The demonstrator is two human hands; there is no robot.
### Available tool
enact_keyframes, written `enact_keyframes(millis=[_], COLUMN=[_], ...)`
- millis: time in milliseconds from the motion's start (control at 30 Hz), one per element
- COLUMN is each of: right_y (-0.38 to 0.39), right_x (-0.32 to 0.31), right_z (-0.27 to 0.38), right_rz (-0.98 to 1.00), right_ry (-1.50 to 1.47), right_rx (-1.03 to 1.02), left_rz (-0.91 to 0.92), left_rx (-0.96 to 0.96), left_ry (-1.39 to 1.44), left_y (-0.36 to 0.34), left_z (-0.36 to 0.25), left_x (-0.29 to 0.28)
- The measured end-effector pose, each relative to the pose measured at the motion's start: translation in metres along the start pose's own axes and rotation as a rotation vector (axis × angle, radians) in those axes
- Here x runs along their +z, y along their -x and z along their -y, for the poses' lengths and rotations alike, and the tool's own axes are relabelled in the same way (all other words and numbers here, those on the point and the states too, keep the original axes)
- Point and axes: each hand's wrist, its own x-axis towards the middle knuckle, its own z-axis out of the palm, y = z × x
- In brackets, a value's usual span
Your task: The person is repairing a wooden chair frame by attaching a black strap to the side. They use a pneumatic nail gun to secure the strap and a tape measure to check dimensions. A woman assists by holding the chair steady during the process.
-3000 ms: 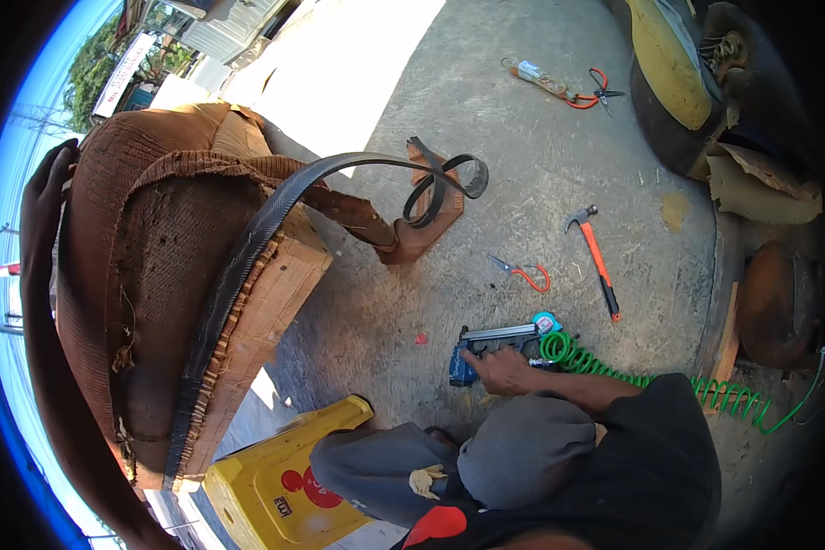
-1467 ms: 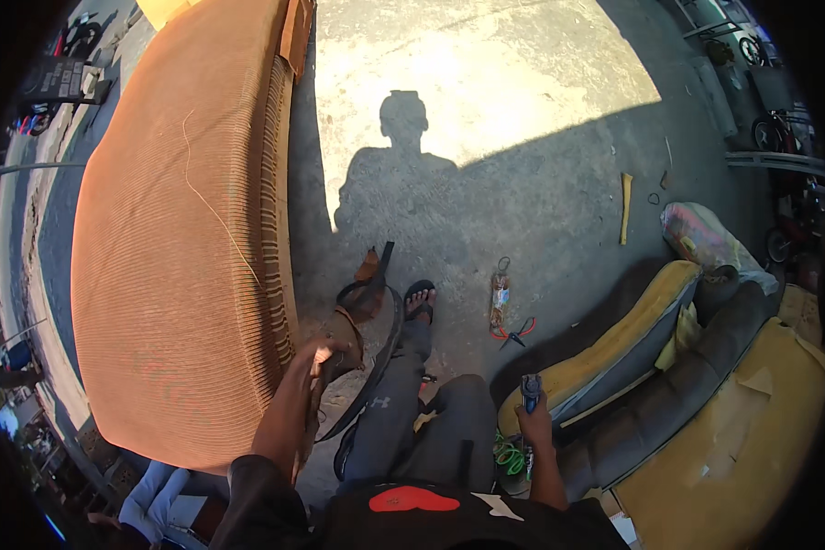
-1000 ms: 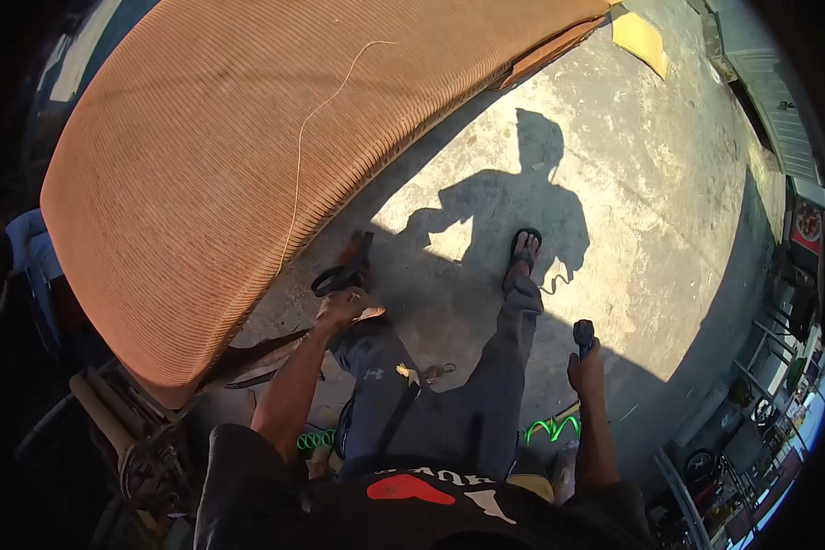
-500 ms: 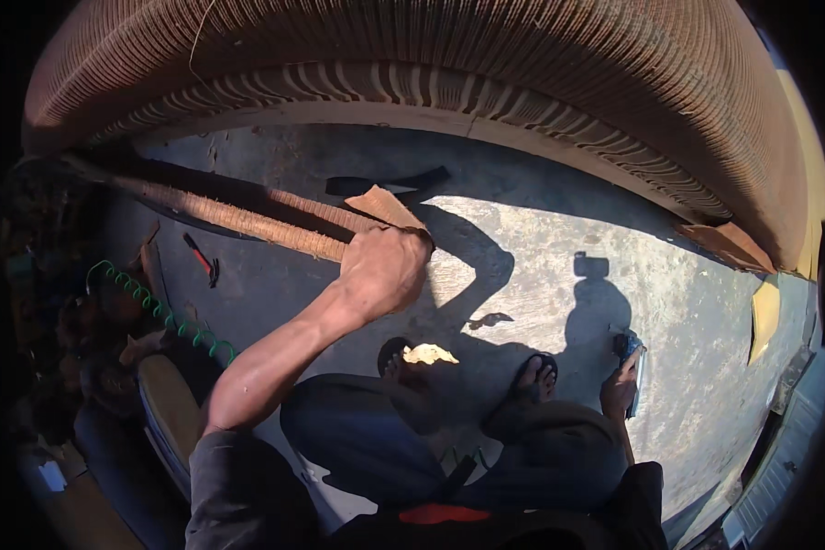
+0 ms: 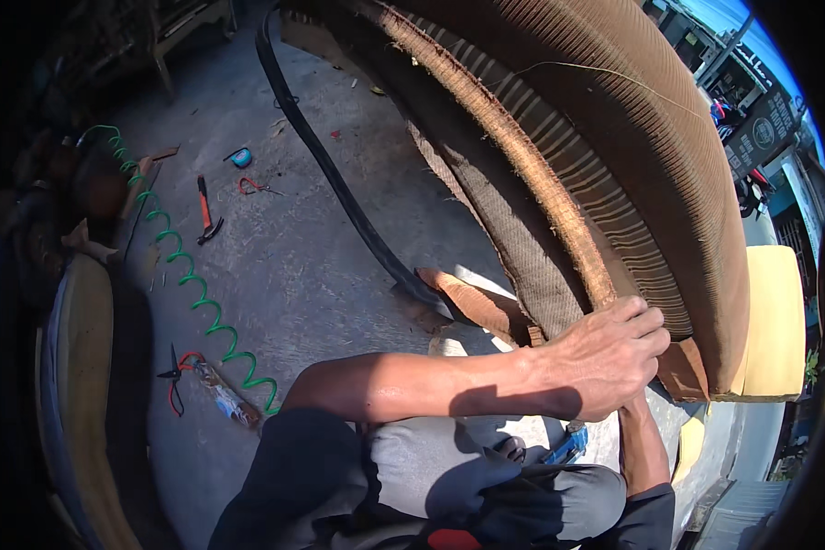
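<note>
**Frayed roll [image 5: 518, 151] gripped beside the brown sofa [image 5: 678, 165]**

The roll, a long brown strip with a fuzzy surface, is stretched in a curve along the sofa, from the top of the view down to the left hand [image 5: 600, 357]. Its lower end is pinched there, with the fingers curled over it and drawn together. The left forearm is laid across the view from the lower left. The right forearm [image 5: 644, 449] is raised from the lower right toward the same spot, but the right hand is hidden behind the left one, so its grip cannot be told.

A dark flap of cloth [image 5: 536, 252] is hung alongside the roll, and a loose thread [image 5: 605, 71] is draped over the sofa. Yellow foam [image 5: 772, 321] is seen at the sofa's near end. A blue tool [image 5: 566, 444] is partly seen near the knees; whether it is held cannot be told.

To the left, a black strip [image 5: 346, 200] is trailed down toward the flap. On the floor are seen a hammer [image 5: 204, 211], a tape measure [image 5: 240, 158], orange scissors [image 5: 258, 187], red-handled snips [image 5: 179, 371] beside a bottle [image 5: 225, 394], and a green coiled hose [image 5: 214, 312].
</note>
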Motion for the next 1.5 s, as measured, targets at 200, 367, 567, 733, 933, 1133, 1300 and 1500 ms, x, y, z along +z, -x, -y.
enact_keyframes(millis=[200, 367, 567, 733, 933, 1133, 1300, 1500], right_y=[-0.007, 0.031, -0.041, -0.066, -0.106, -0.069, -0.054, -0.068], right_x=[-0.036, -0.171, -0.21, -0.27, -0.269, -0.29, -0.286, -0.256], right_z=[0.009, -0.081, -0.071, -0.148, -0.154, -0.297, -0.315, -0.222], right_rz=[-0.118, -0.317, -0.262, -0.305, -0.144, -0.424, -0.4, -0.302], right_ry=[-0.51, -0.343, 0.362, 0.482, 0.127, 0.484, 0.558, 0.44], right_rx=[0.004, -0.053, -0.187, 0.0, 0.035, -0.137, -0.121, 0.027], left_rz=[-0.361, -0.979, -1.339, -1.104, -1.32, -1.084, -1.148, -0.869], left_rx=[-0.113, -0.969, -1.542, -1.323, -1.271, -1.107, -0.837, -0.838], left_ry=[-0.173, -0.673, -0.498, 0.154, -0.268, 0.095, 0.539, 0.564], left_y=[0.044, 0.162, 0.278, 0.281, 0.265, 0.249, 0.2, 0.104], left_z=[0.047, 0.191, 0.313, 0.341, 0.346, 0.328, 0.234, 0.124], left_x=[-0.074, -0.158, -0.226, -0.233, -0.266, -0.287, -0.164, -0.027])
